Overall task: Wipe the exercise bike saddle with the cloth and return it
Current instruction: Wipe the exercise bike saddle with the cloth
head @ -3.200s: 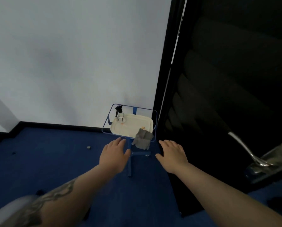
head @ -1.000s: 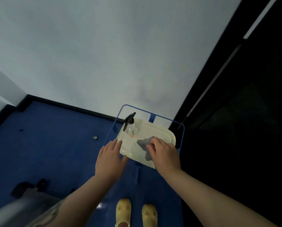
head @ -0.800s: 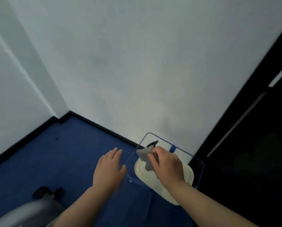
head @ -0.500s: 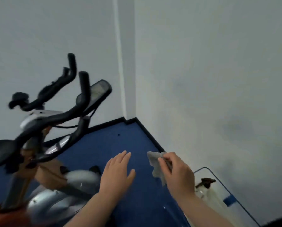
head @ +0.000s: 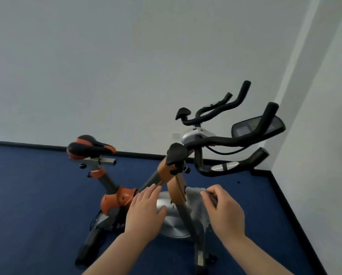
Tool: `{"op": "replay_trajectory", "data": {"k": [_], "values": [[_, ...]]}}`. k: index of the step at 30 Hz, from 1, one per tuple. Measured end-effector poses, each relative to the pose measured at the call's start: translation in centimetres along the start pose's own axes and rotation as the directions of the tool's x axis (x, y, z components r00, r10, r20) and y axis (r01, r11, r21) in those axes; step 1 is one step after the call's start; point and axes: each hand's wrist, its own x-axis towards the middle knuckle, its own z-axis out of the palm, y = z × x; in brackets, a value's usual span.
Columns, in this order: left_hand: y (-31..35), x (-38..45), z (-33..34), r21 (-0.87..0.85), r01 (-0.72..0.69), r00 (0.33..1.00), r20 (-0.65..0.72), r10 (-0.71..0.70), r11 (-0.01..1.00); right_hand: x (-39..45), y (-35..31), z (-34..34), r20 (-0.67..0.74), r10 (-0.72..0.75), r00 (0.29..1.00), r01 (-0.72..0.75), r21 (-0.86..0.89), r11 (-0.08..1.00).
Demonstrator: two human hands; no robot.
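Now that the view has swung from the tray to the bike, the right hand (head: 224, 212) pinches the cloth (head: 196, 205), lifted clear, the left hand (head: 144, 210) hovers flat and empty, and the saddle (head: 90, 148) waits unwiped, up-left.

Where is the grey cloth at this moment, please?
In the head view, the cloth hangs pinched in the right hand, lower centre-right, in front of the bike's flywheel.

cloth (head: 196, 207) partly behind right hand (head: 224, 212)
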Motion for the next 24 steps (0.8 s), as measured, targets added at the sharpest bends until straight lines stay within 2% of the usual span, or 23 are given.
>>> {"op": "replay_trajectory", "data": {"k": [9, 14, 24], "values": [[-14.4, -1.0, -8.2, 0.039, 0.131, 0.989, -0.08, -0.128, 0.991, 1.3, -13.2, 10.9, 0.114, -0.077, 0.99, 0.066, 0.098, 0.993], [-22.1, 0.2, -12.3, 0.043, 0.159, 0.984, -0.089, -0.155, 0.986, 2.1, -19.8, 16.2, 0.108, -0.104, 0.989, 0.094, 0.095, 0.991], [-31.7, 3.1, -14.7, -0.005, 0.24, 0.969, -0.059, -0.24, 0.971, 5.7, -25.8, 24.8, 0.154, -0.107, 0.982, 0.095, 0.085, 0.992]]}}
